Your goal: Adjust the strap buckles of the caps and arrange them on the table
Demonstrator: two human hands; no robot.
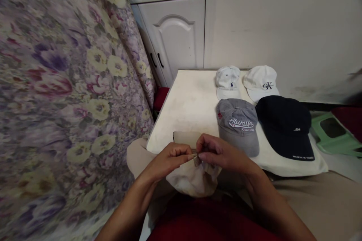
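Observation:
A cream cap [192, 181] rests at the near edge of the table, against my lap. Its crown is toward me, and what looks like its brim lies on the tabletop beyond my fingers. My left hand [173, 159] pinches a small piece at the cap's edge, perhaps its strap. Close beside it, my right hand [220, 153] pinches the same spot, fingertips almost meeting the left ones. The fingers partly hide what they grip. Just beyond my right hand lies a grey cap [238, 122] with white lettering.
On the cream-covered table [192, 98] also lie a navy cap [285, 120], a white cap [261, 79] with black letters and a pale cap [228, 79]. A floral curtain [70, 83] hangs at left. Behind stands a white cabinet [178, 37]; a green stool [329, 141] is at right.

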